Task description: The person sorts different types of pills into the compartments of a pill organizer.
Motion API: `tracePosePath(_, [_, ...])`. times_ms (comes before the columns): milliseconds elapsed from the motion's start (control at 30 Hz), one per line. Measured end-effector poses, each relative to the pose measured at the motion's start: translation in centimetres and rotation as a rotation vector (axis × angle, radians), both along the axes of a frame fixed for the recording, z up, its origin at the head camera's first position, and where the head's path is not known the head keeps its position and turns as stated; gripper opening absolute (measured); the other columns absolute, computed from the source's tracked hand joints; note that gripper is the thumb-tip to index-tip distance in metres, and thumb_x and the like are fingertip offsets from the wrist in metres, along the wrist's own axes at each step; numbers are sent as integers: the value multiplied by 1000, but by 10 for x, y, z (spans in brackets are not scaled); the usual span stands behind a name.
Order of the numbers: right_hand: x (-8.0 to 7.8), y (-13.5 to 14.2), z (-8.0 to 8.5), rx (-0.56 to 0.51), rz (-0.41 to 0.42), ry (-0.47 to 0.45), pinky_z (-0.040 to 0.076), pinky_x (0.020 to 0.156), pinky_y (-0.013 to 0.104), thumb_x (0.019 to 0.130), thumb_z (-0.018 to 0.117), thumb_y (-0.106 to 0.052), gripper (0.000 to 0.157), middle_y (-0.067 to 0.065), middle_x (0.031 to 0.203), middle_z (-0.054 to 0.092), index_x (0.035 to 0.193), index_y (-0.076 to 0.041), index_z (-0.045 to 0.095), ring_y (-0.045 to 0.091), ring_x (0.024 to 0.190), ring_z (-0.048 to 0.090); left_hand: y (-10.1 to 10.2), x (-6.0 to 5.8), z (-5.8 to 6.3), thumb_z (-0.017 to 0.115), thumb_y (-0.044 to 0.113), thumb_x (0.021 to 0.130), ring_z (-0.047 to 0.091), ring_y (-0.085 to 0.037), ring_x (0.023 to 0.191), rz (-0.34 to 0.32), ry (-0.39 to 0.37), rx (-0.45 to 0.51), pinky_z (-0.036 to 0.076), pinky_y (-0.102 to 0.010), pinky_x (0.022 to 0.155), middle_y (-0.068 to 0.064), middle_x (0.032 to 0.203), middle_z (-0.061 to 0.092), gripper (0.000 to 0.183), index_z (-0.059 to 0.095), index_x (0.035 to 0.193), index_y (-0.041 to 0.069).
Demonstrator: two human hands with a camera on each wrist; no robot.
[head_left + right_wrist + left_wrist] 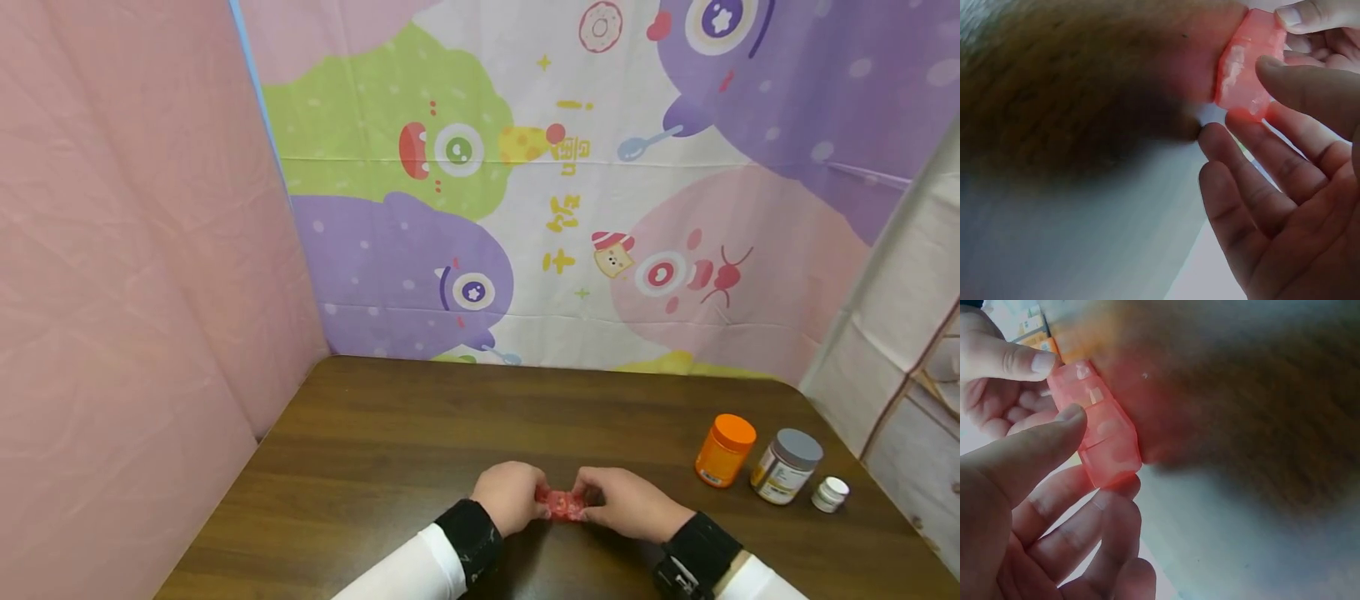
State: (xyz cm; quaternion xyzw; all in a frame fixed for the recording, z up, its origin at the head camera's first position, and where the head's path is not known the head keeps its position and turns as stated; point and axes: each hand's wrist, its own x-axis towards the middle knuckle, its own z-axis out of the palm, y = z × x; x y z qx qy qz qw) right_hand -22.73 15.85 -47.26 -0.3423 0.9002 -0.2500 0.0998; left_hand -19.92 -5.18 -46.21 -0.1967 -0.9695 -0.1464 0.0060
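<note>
A small translucent red pill box (pixel 564 506) with several compartments is held between both hands close over the table's front part. My left hand (pixel 512 497) pinches its left end with thumb and fingers. On the opposite end, my right hand (pixel 626 503) has the same kind of pinch. Pale bits show through the red plastic of the pill box (pixel 1100 428) in the left wrist view. In the right wrist view, the thumb lies on top of the pill box (pixel 1249 69) and fingertips support it from below.
On the right of the brown wooden table (pixel 420 417) stand an orange jar (pixel 724 451), a grey-lidded jar (pixel 786 467) and a small white bottle (pixel 830 494). Behind the table hangs a cartoon-print curtain (pixel 570 333), with a pink curtain (pixel 150 333) on the left.
</note>
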Motion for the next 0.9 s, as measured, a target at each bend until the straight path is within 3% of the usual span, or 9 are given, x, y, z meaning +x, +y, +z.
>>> tracePosePath(167, [0,0,1,-19,-8,-24,50,65,32,81,78,-19,19,-10,81,64,90,-21,60,6,73,56,1,-1,0,82,34,75,49,-6,55,-21,2,0,42,-26,49,10,65,62,17,73,77,19])
tracePosePath(367, [-1,-2,-3,-40,-15,-83,47,64,30,81,77,-17,23,-6,81,61,92,-20,58,10,72,54,-2,-5,-3,80,33,77,48,-7,57,-33,-60,-10,42,-26,51,10,68,59,19,69,84,19])
tracePosePath(567, [0,-4,-7,-25,-11,-76,46,65,29,80,77,-18,25,-4,83,59,95,-20,57,13,74,53,-5,-6,-1,81,33,76,50,-7,62,-77,-101,-50,44,-26,55,8,75,59,26,68,93,18])
tracePosePath(767, [2,0,-6,-14,-3,-66,51,76,38,82,77,-26,46,-1,105,61,120,-12,56,12,87,56,-13,-3,1,78,42,77,55,-7,70,-75,-102,-46,49,-28,61,3,89,63,43,67,109,16])
tracePosePath(900, [8,9,-4,-7,-34,-93,51,82,43,86,73,-37,54,1,115,61,129,-12,53,15,97,57,-28,4,6,69,56,81,60,-11,79,-39,-93,-63,53,-33,66,0,101,65,55,64,119,15])
